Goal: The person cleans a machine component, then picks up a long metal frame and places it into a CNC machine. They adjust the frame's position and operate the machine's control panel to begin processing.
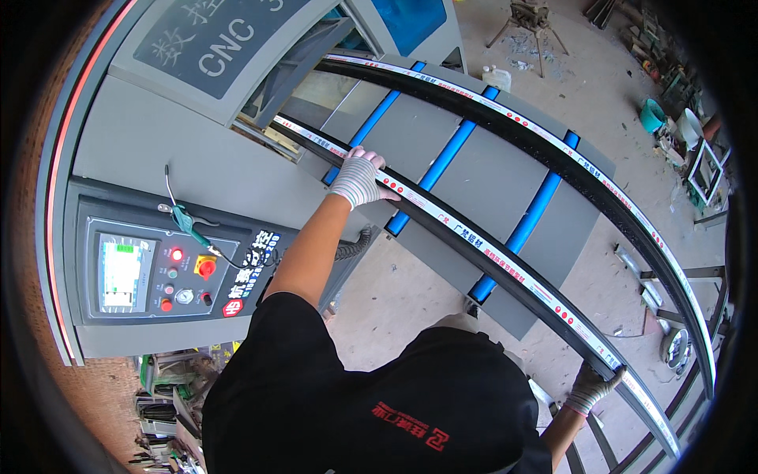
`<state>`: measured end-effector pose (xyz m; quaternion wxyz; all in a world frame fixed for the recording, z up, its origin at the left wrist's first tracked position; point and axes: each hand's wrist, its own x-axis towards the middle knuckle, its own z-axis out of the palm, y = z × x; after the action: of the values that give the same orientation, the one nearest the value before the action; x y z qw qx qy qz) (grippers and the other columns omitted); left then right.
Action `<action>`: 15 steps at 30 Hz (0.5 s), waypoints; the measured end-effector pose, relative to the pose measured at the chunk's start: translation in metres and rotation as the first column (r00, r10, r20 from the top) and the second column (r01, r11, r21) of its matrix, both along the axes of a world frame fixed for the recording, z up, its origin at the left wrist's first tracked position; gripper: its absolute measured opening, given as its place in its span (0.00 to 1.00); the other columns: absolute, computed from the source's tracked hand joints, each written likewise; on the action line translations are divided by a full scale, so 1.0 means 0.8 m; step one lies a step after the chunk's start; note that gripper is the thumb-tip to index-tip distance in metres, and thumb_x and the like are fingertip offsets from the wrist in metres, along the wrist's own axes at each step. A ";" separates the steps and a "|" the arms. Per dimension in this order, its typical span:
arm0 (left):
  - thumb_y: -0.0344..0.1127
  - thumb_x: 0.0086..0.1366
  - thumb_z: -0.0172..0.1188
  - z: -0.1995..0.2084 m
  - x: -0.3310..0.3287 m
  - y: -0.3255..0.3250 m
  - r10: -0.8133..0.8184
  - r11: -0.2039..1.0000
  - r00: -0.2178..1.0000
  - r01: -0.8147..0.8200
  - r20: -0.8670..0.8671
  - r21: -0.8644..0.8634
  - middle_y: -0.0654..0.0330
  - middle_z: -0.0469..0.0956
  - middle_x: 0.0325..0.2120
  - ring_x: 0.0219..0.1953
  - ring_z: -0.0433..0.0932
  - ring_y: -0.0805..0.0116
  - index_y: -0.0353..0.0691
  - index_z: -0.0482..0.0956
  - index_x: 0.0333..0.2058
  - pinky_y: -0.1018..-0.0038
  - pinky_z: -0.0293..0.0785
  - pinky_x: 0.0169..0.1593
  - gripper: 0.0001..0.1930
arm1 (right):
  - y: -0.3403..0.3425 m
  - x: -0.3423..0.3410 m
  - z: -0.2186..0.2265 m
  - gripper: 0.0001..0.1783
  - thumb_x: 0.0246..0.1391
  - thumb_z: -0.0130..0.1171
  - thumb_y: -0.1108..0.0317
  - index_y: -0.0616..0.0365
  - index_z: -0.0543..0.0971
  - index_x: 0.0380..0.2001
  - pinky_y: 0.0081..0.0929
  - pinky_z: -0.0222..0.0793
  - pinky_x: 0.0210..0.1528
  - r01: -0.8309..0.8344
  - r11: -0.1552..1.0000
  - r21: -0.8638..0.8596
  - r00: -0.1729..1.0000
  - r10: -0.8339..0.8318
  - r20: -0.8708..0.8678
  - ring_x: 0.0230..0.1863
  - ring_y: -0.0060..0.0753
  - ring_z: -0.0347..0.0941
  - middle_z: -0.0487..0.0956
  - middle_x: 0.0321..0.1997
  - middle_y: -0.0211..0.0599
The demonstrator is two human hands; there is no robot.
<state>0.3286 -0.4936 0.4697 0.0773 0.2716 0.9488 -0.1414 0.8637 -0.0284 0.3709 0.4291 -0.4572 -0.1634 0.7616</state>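
A long black window-frame profile [474, 241], with a printed white film strip along its top, lies across blue rollers. Its far-left end runs into the opening of a grey machine [166, 150]. My left hand [362, 178], in a striped white glove, is closed over this profile close to the machine. Farther along toward the lower right, my right hand [592, 389] grips the same profile, its gloved fingers partly hidden by the bar. Beyond it, a second black profile [545, 146] with similar film rests on the rollers, with neither hand on it.
Blue rollers [446, 154] cross a grey table [493, 186]. At left, a control panel [162, 268] has a lit screen and buttons, and a green air blow gun [188, 224] hangs there. A dark rack [695, 316] stands right. Buckets [653, 115] and scraps lie on the floor.
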 end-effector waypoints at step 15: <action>0.67 0.34 0.82 -0.004 -0.030 -0.025 0.011 1.000 1.000 -0.011 -0.014 0.019 0.55 0.77 0.48 0.62 0.67 0.50 0.42 0.82 0.44 0.57 0.56 0.73 0.43 | -0.053 -0.037 0.024 0.44 0.51 0.72 0.45 0.61 0.69 0.62 0.52 0.66 0.70 -0.007 0.999 -0.051 0.999 0.009 0.041 0.66 0.50 0.67 0.70 0.64 0.54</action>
<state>0.3044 -0.5138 0.4668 0.0689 0.2664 0.9521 -0.1337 0.8344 -0.0708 0.3903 0.4110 -0.4829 -0.1546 0.7576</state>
